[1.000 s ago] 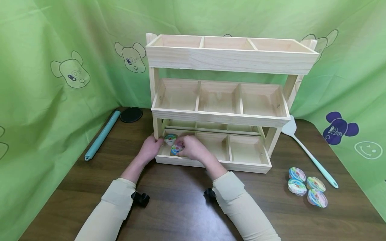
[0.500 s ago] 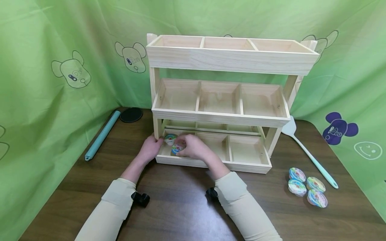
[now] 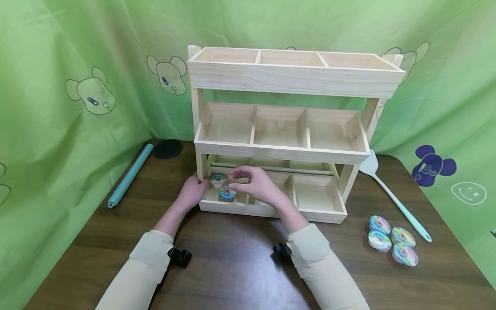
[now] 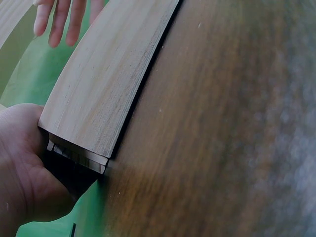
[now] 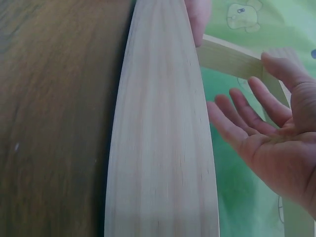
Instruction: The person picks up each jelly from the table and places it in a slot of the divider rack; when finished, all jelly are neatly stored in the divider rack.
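A three-tier wooden rack (image 3: pixel 294 77) stands on the table. Two small cups with colourful printed lids, a rear cup (image 3: pixel 218 180) and a front cup (image 3: pixel 227 194), sit in the left compartment of its bottom tray (image 3: pixel 279 212). My left hand (image 3: pixel 191 191) grips the left end of that tray; the left wrist view shows the palm against the wooden corner (image 4: pixel 81 106). Just right of the cups, my right hand (image 3: pixel 257 185) hovers over the tray with thumb and fingers spread. Nothing is between those fingers in the right wrist view, where the hand (image 5: pixel 276 128) appears beyond the tray's front board (image 5: pixel 160 123).
Several similar lidded cups (image 3: pixel 403 237) are grouped on the table at the right. Behind them lies a pale blue spatula (image 3: pixel 401 206), its head by the rack's right leg. A teal stick-like roll (image 3: pixel 131 175) and a black disc (image 3: pixel 168 149) lie at the left.
My right hand has let go of the front cup, spread its fingers and drawn up and to the right. The left hand stays on the tray's end. The head view has shifted slightly.
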### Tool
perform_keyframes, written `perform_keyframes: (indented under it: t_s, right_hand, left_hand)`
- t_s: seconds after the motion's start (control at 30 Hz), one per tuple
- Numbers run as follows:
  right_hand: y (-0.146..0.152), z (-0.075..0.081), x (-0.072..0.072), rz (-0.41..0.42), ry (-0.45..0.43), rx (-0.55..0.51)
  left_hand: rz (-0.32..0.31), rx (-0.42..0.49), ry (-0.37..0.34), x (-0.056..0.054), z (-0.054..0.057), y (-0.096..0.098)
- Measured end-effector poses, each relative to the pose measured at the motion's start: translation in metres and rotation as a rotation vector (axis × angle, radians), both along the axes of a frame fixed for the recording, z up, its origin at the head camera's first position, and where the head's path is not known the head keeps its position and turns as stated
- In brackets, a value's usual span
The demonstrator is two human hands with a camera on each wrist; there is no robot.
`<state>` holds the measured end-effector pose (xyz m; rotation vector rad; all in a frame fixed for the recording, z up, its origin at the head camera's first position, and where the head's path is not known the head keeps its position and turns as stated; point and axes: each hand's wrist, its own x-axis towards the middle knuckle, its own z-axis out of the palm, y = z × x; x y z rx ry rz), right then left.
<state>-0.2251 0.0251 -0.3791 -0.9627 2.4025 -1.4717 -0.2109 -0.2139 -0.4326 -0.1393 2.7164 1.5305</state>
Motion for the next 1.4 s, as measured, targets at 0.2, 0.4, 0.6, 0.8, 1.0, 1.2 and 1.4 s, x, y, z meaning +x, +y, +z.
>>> perform_keyframes:
  t_s: [0.2,0.4,0.6,0.8,1.0,1.2,1.4]
  right_hand:
    - [0.010,-0.004,0.007,-0.019,0.000,-0.012]
    - [0.024,-0.007,0.013,-0.051,-0.019,0.032]
    - [0.042,-0.009,0.018,-0.059,-0.017,0.010]
    - [0.060,-0.010,0.024,-0.062,-0.022,-0.015]
    - [0.075,-0.009,0.030,-0.086,-0.038,-0.046]
    - [0.092,-0.009,0.037,-0.103,-0.045,-0.099]
    - [0.109,-0.011,0.042,-0.120,-0.067,-0.135]
  left_hand:
    - [-0.005,0.014,0.006,0.003,-0.003,-0.001]
    - [-0.009,0.025,0.006,0.005,-0.004,-0.003]
    - [-0.021,0.030,0.007,0.004,-0.004,-0.004]
    - [-0.013,0.032,-0.004,0.004,-0.001,-0.002]
    - [-0.013,0.024,0.003,0.002,0.000,-0.002]
    - [-0.014,0.026,0.004,0.002,0.001,0.000]
    - [-0.003,0.012,-0.004,0.001,0.002,0.001]
